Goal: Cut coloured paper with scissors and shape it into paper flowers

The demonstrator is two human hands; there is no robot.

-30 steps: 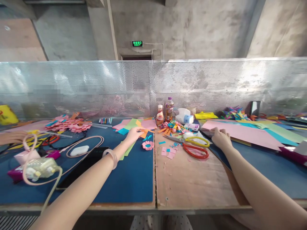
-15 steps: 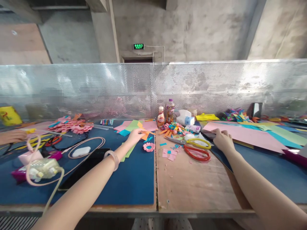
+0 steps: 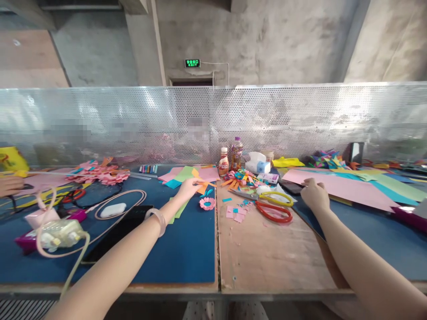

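Left hand reaches out over the blue mat, fingers pinched together on an orange paper strip at the near edge of a stack of coloured sheets. A pale bangle sits on that wrist.

Right hand lies knuckles up on the near edge of a large pink sheet; fingers curled, and I cannot tell whether they grip anything. A dark phone lies just left of this hand.

Landmark: red scissors on the bare wooden tabletop.
- Yellow scissors just behind the red scissors, touching or nearly so.
- Small pink paper flower to their left, just beside the left hand.
- Pink and blue paper scraps between flower and red scissors.
- Two drink bottles and a tissue pack well behind them, by the perforated metal screen.

Far left: another person's hand at the frame edge, well apart from the red scissors.
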